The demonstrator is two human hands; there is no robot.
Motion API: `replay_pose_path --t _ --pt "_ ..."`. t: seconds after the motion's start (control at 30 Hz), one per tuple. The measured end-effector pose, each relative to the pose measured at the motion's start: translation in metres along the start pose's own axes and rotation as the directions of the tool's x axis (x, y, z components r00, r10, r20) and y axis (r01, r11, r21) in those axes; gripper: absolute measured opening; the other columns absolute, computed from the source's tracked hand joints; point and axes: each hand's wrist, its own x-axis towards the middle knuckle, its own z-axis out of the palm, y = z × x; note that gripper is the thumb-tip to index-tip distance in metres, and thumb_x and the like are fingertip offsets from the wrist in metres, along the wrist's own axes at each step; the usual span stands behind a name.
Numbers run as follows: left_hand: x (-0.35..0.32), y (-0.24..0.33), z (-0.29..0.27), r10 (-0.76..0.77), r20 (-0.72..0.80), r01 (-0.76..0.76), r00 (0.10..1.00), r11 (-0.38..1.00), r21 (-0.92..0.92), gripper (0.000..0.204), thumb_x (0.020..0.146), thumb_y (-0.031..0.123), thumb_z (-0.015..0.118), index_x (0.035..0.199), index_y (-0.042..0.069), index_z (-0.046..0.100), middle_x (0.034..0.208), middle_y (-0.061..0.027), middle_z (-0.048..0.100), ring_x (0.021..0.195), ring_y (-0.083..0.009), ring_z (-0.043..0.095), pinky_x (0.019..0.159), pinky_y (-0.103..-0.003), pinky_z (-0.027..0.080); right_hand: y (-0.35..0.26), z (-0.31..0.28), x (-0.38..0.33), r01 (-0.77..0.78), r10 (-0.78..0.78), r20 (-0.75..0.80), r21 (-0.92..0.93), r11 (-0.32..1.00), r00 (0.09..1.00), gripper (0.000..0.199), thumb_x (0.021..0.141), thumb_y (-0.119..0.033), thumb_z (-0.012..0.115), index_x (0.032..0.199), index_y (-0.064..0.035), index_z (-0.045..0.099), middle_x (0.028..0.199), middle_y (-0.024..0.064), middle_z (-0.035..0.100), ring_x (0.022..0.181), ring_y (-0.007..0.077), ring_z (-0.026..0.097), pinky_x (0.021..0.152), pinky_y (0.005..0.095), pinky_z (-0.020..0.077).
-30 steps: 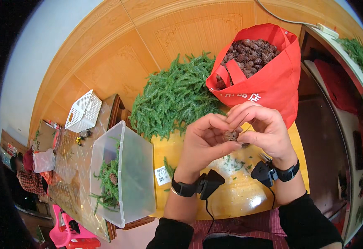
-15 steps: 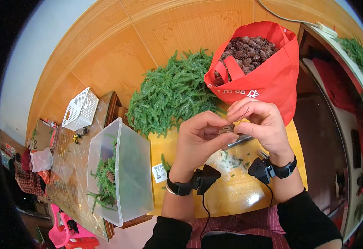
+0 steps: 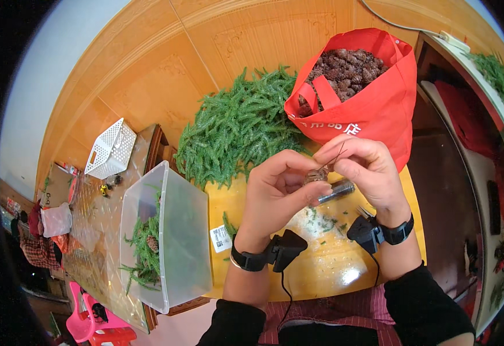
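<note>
My left hand (image 3: pixel 275 193) pinches a small brown pine cone (image 3: pixel 315 175) between thumb and fingers above the yellow table (image 3: pixel 321 271). My right hand (image 3: pixel 364 170) meets it from the right, its fingertips on a thin dark wire or stem at the cone. Just under the hands lies a dark metal tool (image 3: pixel 335 192). Behind them stands a red bag (image 3: pixel 373 109) full of pine cones, with a heap of green fir sprigs (image 3: pixel 237 130) to its left. Both wrists wear black bands with small devices.
A clear plastic box (image 3: pixel 165 242) with a few green sprigs and a cone stands at my left. A white perforated basket (image 3: pixel 111 149) sits on a glass-topped side table (image 3: pixel 90 230). Green crumbs litter the yellow tabletop. A pink stool (image 3: pixel 93 328) is below left.
Both hands have stayed together at the pine cone, with the fingers shifting slightly as they work the thin wire. Nothing else has moved.
</note>
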Motion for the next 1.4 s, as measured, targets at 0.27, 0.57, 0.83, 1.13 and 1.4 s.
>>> replay_pose_path --t 0.27,0.57,0.83,1.13,1.4 --pt "0.001 -0.001 0.000 -0.017 0.072 0.025 0.997 0.994 -0.110 0.021 0.075 -0.008 0.061 0.094 -0.003 0.052 0.089 -0.0082 0.057 0.075 -0.0148 0.062 0.059 -0.022 0.050 0.004 -0.005 -0.001 -0.001 0.001 0.007 0.106 0.994 1.000 0.017 0.082 -0.016 0.059 0.087 -0.0004 0.054 0.088 0.0109 0.058 0.079 0.0145 0.055 0.071 0.0256 0.0444" --pt "0.001 -0.004 -0.001 -0.002 0.129 0.020 0.992 0.990 -0.141 0.022 0.075 -0.008 0.061 0.094 -0.003 0.052 0.090 -0.0089 0.055 0.076 -0.0149 0.062 0.058 -0.022 0.050 0.009 -0.007 0.000 0.085 -0.099 0.070 0.180 0.980 0.993 0.016 0.079 -0.014 0.063 0.080 -0.0015 0.053 0.084 0.0091 0.055 0.079 0.0152 0.053 0.069 0.0255 0.0434" --pt "0.001 0.000 0.007 -0.035 -0.024 0.036 0.999 0.999 0.039 0.023 0.075 -0.009 0.059 0.095 -0.002 0.051 0.083 -0.0098 0.059 0.072 -0.0182 0.063 0.054 -0.022 0.050 0.009 -0.006 0.000 0.357 -0.353 0.053 -0.188 0.915 0.934 0.004 0.076 0.000 0.060 0.078 -0.0009 0.056 0.083 0.0103 0.057 0.078 0.0167 0.056 0.070 0.0270 0.0445" --pt "-0.002 0.003 0.015 0.037 -0.062 -0.041 0.997 0.997 -0.061 0.021 0.077 -0.007 0.055 0.097 -0.004 0.050 0.083 -0.0119 0.060 0.071 -0.0185 0.063 0.059 -0.025 0.052 0.008 0.002 -0.002 0.290 -0.290 0.023 0.029 0.957 0.957 0.008 0.075 0.000 0.060 0.080 -0.0007 0.054 0.086 0.0104 0.053 0.075 0.0158 0.053 0.067 0.0255 0.0442" --pt "0.000 0.001 0.010 0.018 -0.014 -0.019 1.000 0.998 -0.058 0.022 0.074 -0.006 0.061 0.093 -0.003 0.052 0.084 -0.0104 0.058 0.068 -0.0165 0.061 0.057 -0.024 0.051 0.005 0.000 -0.001 0.295 -0.291 0.054 -0.101 0.950 0.955 0.007 0.076 0.001 0.058 0.080 -0.0001 0.053 0.089 0.0116 0.053 0.074 0.0152 0.055 0.066 0.0258 0.0462"
